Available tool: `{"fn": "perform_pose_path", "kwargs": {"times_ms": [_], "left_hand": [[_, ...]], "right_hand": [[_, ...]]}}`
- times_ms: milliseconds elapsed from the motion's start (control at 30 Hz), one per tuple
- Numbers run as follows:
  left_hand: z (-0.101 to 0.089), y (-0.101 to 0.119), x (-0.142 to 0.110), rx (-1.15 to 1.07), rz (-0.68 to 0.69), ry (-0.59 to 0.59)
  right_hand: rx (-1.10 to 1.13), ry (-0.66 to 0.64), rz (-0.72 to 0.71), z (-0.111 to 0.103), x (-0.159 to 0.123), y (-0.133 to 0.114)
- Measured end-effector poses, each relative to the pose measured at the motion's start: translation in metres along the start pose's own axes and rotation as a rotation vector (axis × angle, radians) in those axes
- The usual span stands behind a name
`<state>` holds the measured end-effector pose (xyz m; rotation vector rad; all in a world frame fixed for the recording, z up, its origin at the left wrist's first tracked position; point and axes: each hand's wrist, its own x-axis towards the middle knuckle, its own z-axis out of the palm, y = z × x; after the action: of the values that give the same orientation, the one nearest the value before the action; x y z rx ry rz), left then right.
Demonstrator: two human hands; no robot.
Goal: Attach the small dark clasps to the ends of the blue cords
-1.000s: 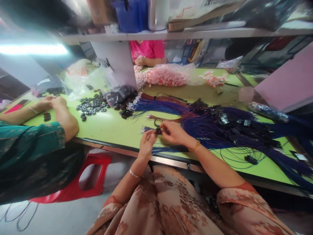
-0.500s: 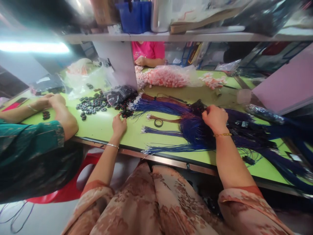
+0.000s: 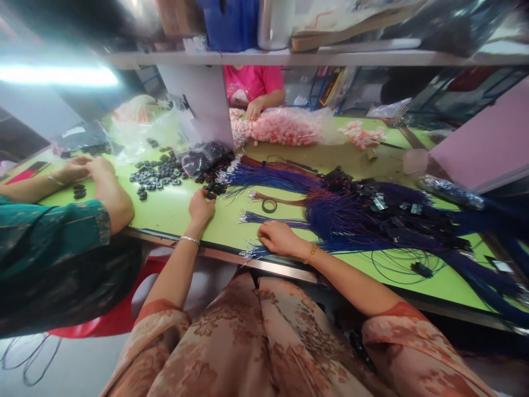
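Note:
My left hand point(image 3: 201, 208) is closed at the near edge of a pile of small black plastic connectors point(image 3: 215, 188), its fingertips on one of them. To the right, my right hand point(image 3: 281, 238) lies low over the table with its fingers curled. Beneath it runs a bundle of thin blue wires point(image 3: 330, 246) with silvery terminals at their left ends. Whether a wire is pinched in those fingers is hidden. Just beyond that hand is another short blue wire bundle point(image 3: 285, 220), and a black ring-shaped roll of tape point(image 3: 269, 205) lies behind it.
Loose black connectors point(image 3: 159, 173) are scattered at left, before a co-worker's hands point(image 3: 88, 167). A large heap of dark wires with black connectors point(image 3: 392, 212) covers the right side. Across the table, another person sits behind a bag of pink-white pieces point(image 3: 289, 125). A shelf point(image 3: 330, 58) spans above.
My right hand has left the black connectors on the wire heap and come left and nearer, to the blue wires' terminal ends. My left hand has stayed almost in place.

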<state>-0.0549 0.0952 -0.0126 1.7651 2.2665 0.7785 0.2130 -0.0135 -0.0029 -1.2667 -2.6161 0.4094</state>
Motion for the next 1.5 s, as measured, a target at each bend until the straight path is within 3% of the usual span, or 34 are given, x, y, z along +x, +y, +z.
{"fn": "perform_pose_path", "kwargs": {"times_ms": [167,333,467,600,700,800,1033,1233,1400,1500], "left_hand": [[-0.003,-0.005,-0.006,-0.113,0.048,0.027],[-0.001,-0.008,-0.008,-0.35,0.038,0.035],[-0.003,-0.007,-0.012,-0.606,-0.052,-0.017],[-0.006,-0.005,-0.022,-0.934,-0.194,-0.148],[-0.006,-0.005,-0.032,-1.038,-0.236,-0.192],[-0.005,-0.003,-0.044,-0.911,-0.192,-0.161],[-0.01,0.019,-0.069,-0.318,0.095,-0.09],[-0.005,0.034,-0.082,-0.167,0.348,-0.221],[-0.004,0.033,-0.083,-0.255,0.256,-0.156],[-0.008,0.034,-0.088,-0.533,0.114,-0.148]], "right_hand": [[0.071,0.046,0.003,-0.001,0.0,0.0],[0.524,0.162,0.125,-0.003,0.0,0.008],[0.772,0.233,0.177,0.001,0.003,0.016],[0.83,0.249,0.197,0.0,0.002,0.016],[0.835,0.255,0.2,-0.003,0.002,0.013],[0.826,0.27,0.198,-0.005,0.002,0.012],[0.842,0.267,0.204,-0.001,0.001,0.012],[0.836,0.28,0.237,0.0,0.0,0.01],[0.83,0.323,0.25,-0.001,0.0,0.012],[0.826,0.328,0.249,-0.002,0.0,0.012]]}}
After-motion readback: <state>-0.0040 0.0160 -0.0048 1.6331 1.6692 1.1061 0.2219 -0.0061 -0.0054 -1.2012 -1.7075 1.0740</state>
